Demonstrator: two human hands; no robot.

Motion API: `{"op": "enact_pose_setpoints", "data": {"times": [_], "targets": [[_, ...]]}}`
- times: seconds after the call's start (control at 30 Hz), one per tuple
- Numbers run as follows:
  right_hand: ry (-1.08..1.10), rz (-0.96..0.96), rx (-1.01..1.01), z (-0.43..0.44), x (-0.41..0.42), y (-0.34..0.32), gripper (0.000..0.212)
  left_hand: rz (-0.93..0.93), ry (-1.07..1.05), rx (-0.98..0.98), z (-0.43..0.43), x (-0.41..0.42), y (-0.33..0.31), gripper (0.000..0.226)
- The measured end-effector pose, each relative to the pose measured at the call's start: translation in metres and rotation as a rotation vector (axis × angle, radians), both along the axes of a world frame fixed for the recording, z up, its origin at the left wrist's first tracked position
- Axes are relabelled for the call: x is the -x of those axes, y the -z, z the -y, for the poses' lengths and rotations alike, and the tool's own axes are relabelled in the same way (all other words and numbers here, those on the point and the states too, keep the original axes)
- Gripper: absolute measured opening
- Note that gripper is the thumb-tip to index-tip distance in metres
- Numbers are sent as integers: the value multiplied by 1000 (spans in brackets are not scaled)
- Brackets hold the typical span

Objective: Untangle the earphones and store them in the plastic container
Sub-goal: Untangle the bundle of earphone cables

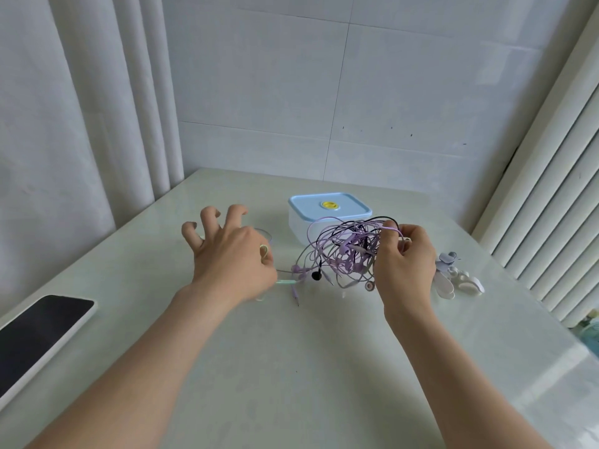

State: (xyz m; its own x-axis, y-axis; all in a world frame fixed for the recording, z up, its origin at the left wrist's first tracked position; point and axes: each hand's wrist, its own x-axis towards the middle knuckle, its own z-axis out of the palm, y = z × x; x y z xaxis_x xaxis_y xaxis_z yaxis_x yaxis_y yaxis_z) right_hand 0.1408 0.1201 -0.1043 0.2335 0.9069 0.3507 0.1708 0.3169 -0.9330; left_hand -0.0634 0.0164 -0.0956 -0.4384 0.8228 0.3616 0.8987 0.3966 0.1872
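Observation:
A tangled bundle of earphones (343, 251), mostly lilac cords with a black one and a pale green one, hangs just above the table at centre. My right hand (405, 257) grips the right side of the bundle and lifts it. My left hand (227, 254) pinches a pale green cord end (287, 282) between thumb and forefinger, its other fingers spread apart. Several plugs and earbuds dangle under the bundle. The plastic container (327, 218), white with a light blue lid shut on it, stands right behind the bundle.
A phone (39, 335) lies screen up at the left table edge. White and lilac clips or cord holders (453, 277) lie to the right of my right hand. Curtains hang left, a ribbed radiator stands right, and a tiled wall is behind the table.

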Motion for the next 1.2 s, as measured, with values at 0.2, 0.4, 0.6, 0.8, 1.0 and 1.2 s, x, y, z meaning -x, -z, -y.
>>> {"op": "enact_pose_setpoints", "data": {"times": [0.2,0.4,0.6,0.8,1.0,1.2], "targets": [[-24,11,2,2,2,-1,22,193,286,-68,1,-14,-10,50],[-106,-68,38,7,4,-4,23,0,303,-28,-2,-33,4,57],[-146,-102,96,17,3,-13,19,-86,234,-64,-6,-32,10,43],[-176,-158,164,24,2,-20,20,-62,219,-171,-9,-30,15,34],[-172,-229,282,22,-3,-23,22,-30,265,-367,-13,-22,15,26],[-184,-247,424,21,-8,-28,22,-46,186,-486,-11,-19,11,19]]}}
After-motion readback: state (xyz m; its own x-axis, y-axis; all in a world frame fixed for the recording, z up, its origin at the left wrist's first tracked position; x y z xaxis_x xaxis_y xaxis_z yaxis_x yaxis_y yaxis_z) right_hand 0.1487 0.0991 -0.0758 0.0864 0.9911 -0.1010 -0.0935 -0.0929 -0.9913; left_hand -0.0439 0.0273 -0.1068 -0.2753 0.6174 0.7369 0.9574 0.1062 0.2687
